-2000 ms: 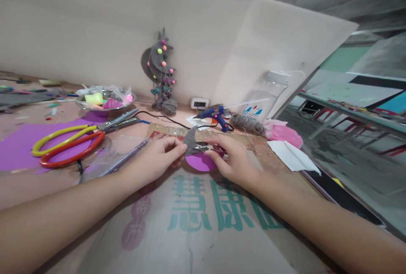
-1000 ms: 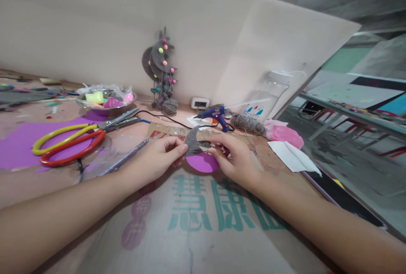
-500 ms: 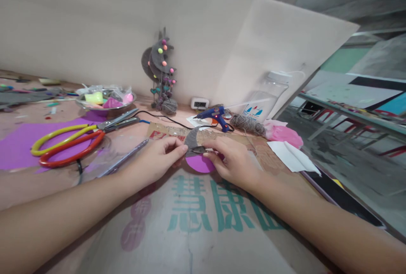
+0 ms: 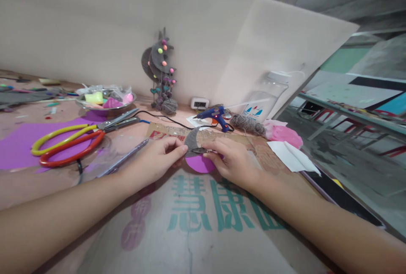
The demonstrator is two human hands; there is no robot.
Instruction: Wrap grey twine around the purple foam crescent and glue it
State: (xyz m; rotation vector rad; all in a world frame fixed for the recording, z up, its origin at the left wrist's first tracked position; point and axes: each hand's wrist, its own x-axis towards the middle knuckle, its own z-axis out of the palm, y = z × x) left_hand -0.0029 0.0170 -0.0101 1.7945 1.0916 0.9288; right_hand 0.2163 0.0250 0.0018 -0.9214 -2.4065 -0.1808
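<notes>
Between my two hands is a grey felt crescent (image 4: 191, 139), its curved horn pointing up. My left hand (image 4: 166, 152) pinches the left edge of the crescent between thumb and index finger. From the other side, my right hand (image 4: 233, 160) is closed at the crescent's lower tip, where a narrow dark piece shows by the fingertips; whether that is felt or a small tool I cannot make out. Just under the felt lies a round purple piece (image 4: 200, 164), partly covered by the crescent and the right fingers.
Printed cardboard (image 4: 190, 240) lies under my hands. Scissors (image 4: 72, 141) and a pen (image 4: 123, 157) are at left. Behind stand a glue gun (image 4: 214, 115) with its cord, a small clock (image 4: 199, 103), yarn (image 4: 247, 125), a bottle (image 4: 264, 100), a bowl (image 4: 106, 107) and a felt moon ornament (image 4: 160, 64).
Almost nothing differs. My right fingers have shifted very slightly at the crescent's lower tip; my left hand keeps its place.
</notes>
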